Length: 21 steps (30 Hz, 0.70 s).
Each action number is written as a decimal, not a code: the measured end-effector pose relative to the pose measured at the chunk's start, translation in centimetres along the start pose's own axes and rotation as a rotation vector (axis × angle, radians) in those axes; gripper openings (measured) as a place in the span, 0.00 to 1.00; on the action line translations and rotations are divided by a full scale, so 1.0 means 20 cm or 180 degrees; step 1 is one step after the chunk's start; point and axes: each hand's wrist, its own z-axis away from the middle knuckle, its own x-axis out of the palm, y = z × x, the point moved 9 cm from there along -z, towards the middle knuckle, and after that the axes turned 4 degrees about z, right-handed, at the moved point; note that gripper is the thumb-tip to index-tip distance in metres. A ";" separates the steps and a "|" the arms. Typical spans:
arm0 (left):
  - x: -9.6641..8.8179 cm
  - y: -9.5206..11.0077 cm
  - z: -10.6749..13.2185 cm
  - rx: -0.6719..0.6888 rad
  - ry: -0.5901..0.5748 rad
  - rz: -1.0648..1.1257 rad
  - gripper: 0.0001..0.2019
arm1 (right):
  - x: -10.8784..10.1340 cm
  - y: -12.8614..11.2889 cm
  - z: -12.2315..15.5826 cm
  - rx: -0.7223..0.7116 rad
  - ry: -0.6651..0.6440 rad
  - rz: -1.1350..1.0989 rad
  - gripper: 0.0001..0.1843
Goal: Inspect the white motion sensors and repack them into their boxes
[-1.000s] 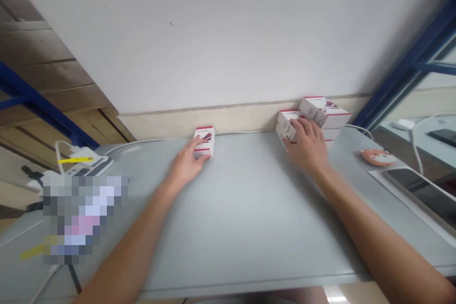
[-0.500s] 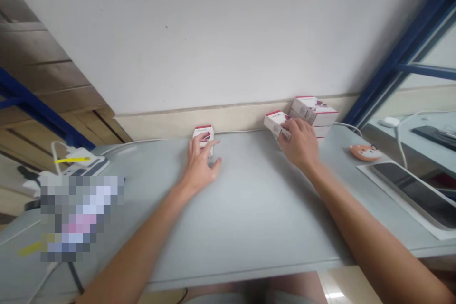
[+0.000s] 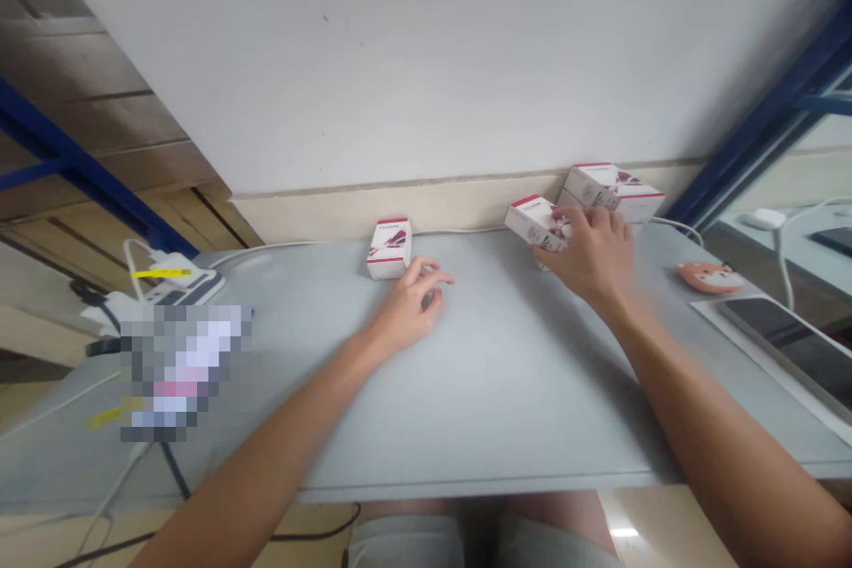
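Observation:
A small white cardboard box (image 3: 390, 247) with red edges and dark red print stands by the wall, left of centre. My left hand (image 3: 409, 311) is just in front and to the right of it, fingers apart, holding nothing. On the right, my right hand (image 3: 592, 253) is on a similar white box (image 3: 531, 217), thumb at its front side and fingers over its top, hiding its right part. Behind that hand, against the wall, are stacked white boxes (image 3: 612, 186) of the same print; their lower part is mostly covered.
A power strip (image 3: 193, 286) with plugs and cables sits at the left, behind a pixelated area. An orange and white animal-faced object (image 3: 711, 277) and a dark phone-like slab (image 3: 776, 333) on a white sheet lie at the right. A wall closes off the table's (image 3: 466, 408) back.
My left hand has come off the left box, moving right and toward me. My right hand stays at the right box, its fingers spread further to the right. The view has shifted slightly.

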 end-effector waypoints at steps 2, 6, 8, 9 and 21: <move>0.00 -0.01 0.00 -0.0033 -0.0008 0.0120 0.13 | -0.03 -0.05 0.00 0.0027 0.0070 -0.0559 0.29; 0.01 -0.04 -0.01 -0.0296 -0.0034 0.0523 0.15 | 0.02 -0.20 0.06 0.0334 -0.0465 -0.2342 0.30; 0.04 -0.05 0.00 -0.0510 -0.0002 0.0839 0.24 | 0.09 -0.29 0.12 0.0563 -0.0908 -0.3115 0.29; 0.06 -0.04 0.01 -0.0585 0.0024 0.1066 0.29 | 0.12 -0.35 0.16 0.0616 -0.1159 -0.3433 0.27; 0.08 0.07 0.01 -0.0418 0.0509 0.1872 0.38 | 0.06 -0.56 0.24 0.0226 -0.1763 -0.4077 0.22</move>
